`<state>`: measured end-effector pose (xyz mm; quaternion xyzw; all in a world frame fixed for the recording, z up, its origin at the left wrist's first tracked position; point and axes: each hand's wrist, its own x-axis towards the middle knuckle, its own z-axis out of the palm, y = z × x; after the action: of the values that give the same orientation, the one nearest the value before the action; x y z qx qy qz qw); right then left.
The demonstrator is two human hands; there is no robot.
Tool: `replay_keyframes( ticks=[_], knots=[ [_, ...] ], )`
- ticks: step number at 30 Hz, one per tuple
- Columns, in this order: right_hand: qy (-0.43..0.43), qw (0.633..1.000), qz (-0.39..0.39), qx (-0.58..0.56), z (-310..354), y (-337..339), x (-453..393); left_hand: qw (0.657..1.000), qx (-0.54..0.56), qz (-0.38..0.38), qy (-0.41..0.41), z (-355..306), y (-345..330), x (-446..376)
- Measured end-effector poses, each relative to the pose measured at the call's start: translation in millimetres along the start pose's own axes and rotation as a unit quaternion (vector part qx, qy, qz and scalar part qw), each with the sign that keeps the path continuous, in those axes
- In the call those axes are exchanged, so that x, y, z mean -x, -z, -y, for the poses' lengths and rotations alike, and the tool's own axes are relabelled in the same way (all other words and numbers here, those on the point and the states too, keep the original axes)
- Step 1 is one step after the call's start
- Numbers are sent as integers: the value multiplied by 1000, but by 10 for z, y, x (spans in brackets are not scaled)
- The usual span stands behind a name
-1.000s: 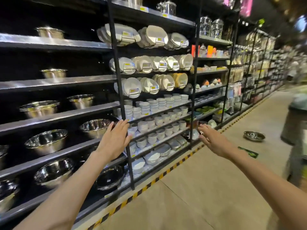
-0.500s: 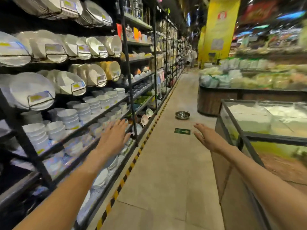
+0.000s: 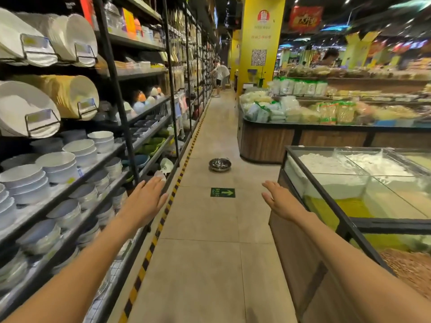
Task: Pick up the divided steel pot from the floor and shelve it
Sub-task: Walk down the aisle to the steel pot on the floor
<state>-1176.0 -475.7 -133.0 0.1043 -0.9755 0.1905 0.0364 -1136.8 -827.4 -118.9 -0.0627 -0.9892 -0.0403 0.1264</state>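
The divided steel pot sits upright on the tiled aisle floor, well ahead of me and near the centre of the view. It is shiny with small side handles. My left hand is stretched forward, palm down, fingers apart, empty, in front of the shelving. My right hand is also held out flat and empty, next to a glass bin. Both hands are far short of the pot.
Black shelving with bowls and plates lines the left. A yellow-black floor stripe runs along its base. Glass-topped bulk bins and a wood-sided produce counter bound the right. A green exit arrow sticker lies on the floor. A person stands far down the aisle.
The view has swung right from the steel-bowl shelves to look down the aisle. The pot now lies nearer the centre and closer. Both hands stay outstretched and empty.
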Motion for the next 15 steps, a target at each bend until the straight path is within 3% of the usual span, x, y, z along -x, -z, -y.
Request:
replay_keyframes(
  ticks=[6, 15],
  knots=[
    [-30, 999, -7, 21, -345, -330, -1450, 999, 2, 4, -47, 588, -670, -1612],
    [-96, 995, 21, 6, -616, -684, -3790, 995, 64, 57, -56, 1315, -1346, -4114]
  ],
)
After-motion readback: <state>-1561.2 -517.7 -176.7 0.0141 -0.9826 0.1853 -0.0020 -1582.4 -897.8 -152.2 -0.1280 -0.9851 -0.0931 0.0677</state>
